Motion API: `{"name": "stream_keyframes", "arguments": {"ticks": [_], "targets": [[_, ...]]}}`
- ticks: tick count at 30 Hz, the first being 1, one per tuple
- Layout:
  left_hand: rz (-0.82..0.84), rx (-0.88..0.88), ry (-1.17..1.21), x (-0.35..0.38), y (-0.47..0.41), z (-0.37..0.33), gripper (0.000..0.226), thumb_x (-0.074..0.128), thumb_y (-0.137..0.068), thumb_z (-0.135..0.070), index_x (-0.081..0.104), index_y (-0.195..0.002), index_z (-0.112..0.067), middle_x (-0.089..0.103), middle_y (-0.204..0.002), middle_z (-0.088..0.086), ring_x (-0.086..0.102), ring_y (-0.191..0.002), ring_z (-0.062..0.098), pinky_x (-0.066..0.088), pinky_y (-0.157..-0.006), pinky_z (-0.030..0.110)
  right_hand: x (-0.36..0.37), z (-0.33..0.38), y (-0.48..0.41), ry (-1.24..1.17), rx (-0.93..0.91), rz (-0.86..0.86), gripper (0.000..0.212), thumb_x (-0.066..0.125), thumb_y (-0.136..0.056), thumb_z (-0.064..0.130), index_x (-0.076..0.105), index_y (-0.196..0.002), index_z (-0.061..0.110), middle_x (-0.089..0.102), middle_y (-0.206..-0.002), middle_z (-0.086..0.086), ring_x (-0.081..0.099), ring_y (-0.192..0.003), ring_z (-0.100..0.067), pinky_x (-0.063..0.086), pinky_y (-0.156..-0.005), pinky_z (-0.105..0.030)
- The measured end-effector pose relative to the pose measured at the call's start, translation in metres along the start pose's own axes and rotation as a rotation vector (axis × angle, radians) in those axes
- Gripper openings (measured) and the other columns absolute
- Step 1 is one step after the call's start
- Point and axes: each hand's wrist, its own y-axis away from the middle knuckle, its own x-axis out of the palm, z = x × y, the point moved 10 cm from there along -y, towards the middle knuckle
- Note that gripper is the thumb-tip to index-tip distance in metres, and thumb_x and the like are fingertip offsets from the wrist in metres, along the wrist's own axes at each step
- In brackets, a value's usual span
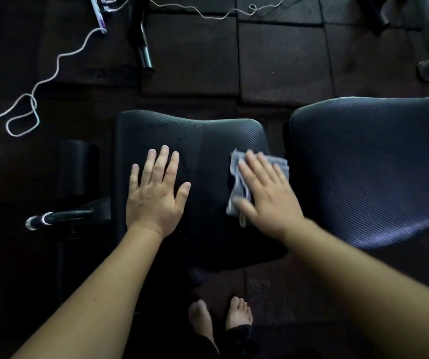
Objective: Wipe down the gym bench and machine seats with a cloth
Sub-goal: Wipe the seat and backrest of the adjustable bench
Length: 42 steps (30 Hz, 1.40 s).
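Your left hand [156,193] lies flat on the left half of the seat pad [216,141], fingers straight and slightly spread. Your right hand [265,195] presses the grey cloth [236,174] flat near the pad's right edge, fingers extended. The back pad [376,164] sits just beside that edge.

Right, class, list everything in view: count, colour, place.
seat pad: one, black, centre
back pad: one, dark blue-black, right
cloth: one, grey, seat pad's right side
cord: one, white, floor upper left
roller pad: one, black, left of seat pad
bar: one, black, chrome-tipped, lower left
floor tiles: many, dark, all around
feet: two, bare, bottom centre
left hand: one, flat on seat pad
right hand: one, flat on cloth
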Motion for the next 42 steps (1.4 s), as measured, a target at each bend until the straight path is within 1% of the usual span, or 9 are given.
{"name": "stream_keyframes", "arguments": {"ticks": [2, 7, 13, 16, 19, 23, 26, 31, 42], "targets": [[-0.01, 0.001, 0.003, 0.0, 0.0, 0.0, 0.073, 0.021, -0.102, -0.06, 0.016, -0.166, -0.027, 0.006, -0.175, -0.005, 0.001, -0.161, 0.019, 0.003, -0.129, 0.051, -0.013, -0.006, -0.058, 0.026, 0.067, -0.013, 0.081, 0.033, -0.097, 0.063, 0.016, -0.166, 0.022, 0.006, -0.174, -0.003, 0.001, -0.16, -0.022, 0.004, -0.129, -0.045], [-0.001, 0.008, -0.01, 0.001, -0.001, 0.0, 0.073, 0.023, -0.102, -0.06, 0.016, -0.166, -0.026, 0.007, -0.175, -0.004, 0.002, -0.161, 0.02, 0.004, -0.129, 0.052, -0.02, 0.025, -0.143, 0.107, 0.028, 0.071, 0.075, 0.029, -0.104, 0.06, 0.014, -0.165, 0.019, 0.008, -0.174, -0.003, 0.0, -0.16, -0.021, 0.001, -0.129, -0.044], [0.066, 0.032, 0.047, 0.001, -0.003, 0.004, 0.08, 0.024, -0.098, -0.065, 0.016, -0.166, -0.026, 0.003, -0.175, -0.004, -0.004, -0.161, 0.018, 0.0, -0.13, 0.05, -0.005, 0.088, -0.078, 0.084, -0.094, 0.009, 0.075, 0.028, -0.103, 0.055, 0.017, -0.165, 0.014, 0.01, -0.173, -0.005, 0.004, -0.16, -0.022, 0.005, -0.129, -0.046], [0.1, 0.155, 0.089, -0.005, 0.003, 0.008, 0.084, 0.031, -0.095, -0.068, 0.019, -0.165, -0.023, 0.006, -0.175, -0.003, -0.003, -0.161, 0.017, 0.003, -0.13, 0.05, 0.004, 0.084, -0.048, 0.045, -0.123, 0.046, 0.079, 0.034, -0.097, 0.055, 0.02, -0.165, 0.015, 0.01, -0.173, -0.004, 0.004, -0.16, -0.021, 0.006, -0.129, -0.044], [0.099, 0.214, 0.088, -0.01, 0.008, 0.029, 0.078, 0.031, -0.099, -0.062, 0.021, -0.166, -0.022, 0.006, -0.175, -0.006, -0.004, -0.161, 0.014, 0.004, -0.13, 0.047, -0.002, 0.066, -0.077, 0.042, -0.035, 0.069, 0.093, 0.034, -0.09, 0.061, 0.011, -0.166, 0.013, 0.002, -0.174, -0.005, -0.003, -0.16, -0.02, 0.004, -0.129, -0.045], [0.071, 0.16, 0.127, -0.02, 0.004, 0.065, 0.075, 0.031, -0.101, -0.059, 0.022, -0.165, -0.022, 0.008, -0.175, -0.006, -0.003, -0.161, 0.014, 0.003, -0.13, 0.044, -0.01, 0.08, -0.154, 0.076, 0.054, 0.07, 0.086, 0.029, -0.1, 0.068, 0.007, -0.166, 0.018, 0.0, -0.174, -0.001, -0.006, -0.16, -0.017, -0.002, -0.129, -0.04], [0.08, 0.115, 0.17, -0.021, 0.004, 0.087, 0.074, 0.03, -0.101, -0.058, 0.021, -0.166, -0.022, 0.008, -0.175, -0.006, -0.004, -0.161, 0.013, 0.005, -0.13, 0.045, -0.004, 0.115, -0.163, 0.081, 0.016, 0.071, 0.08, 0.027, -0.103, 0.064, 0.005, -0.166, 0.019, -0.001, -0.174, 0.001, -0.007, -0.159, -0.016, -0.002, -0.129, -0.042], [0.087, 0.073, 0.252, -0.017, 0.008, 0.116, 0.075, 0.031, -0.101, -0.06, 0.021, -0.165, -0.023, 0.01, -0.174, -0.007, 0.0, -0.161, 0.014, 0.015, -0.13, 0.048, 0.016, 0.167, -0.093, 0.141, -0.251, 0.086, 0.081, 0.032, -0.1, 0.064, 0.012, -0.166, 0.022, 0.002, -0.174, 0.001, -0.005, -0.16, -0.017, 0.003, -0.129, -0.044], [0.146, 0.043, 0.399, 0.004, 0.027, 0.146, 0.083, 0.03, -0.097, -0.072, 0.012, -0.166, -0.03, 0.008, -0.174, -0.012, 0.01, -0.159, 0.012, 0.018, -0.126, 0.04, 0.012, 0.216, -0.207, 0.188, -0.16, 0.105, 0.077, 0.034, -0.102, 0.06, 0.012, -0.166, 0.022, 0.002, -0.174, -0.002, -0.003, -0.16, -0.022, 0.004, -0.129, -0.047]]}}
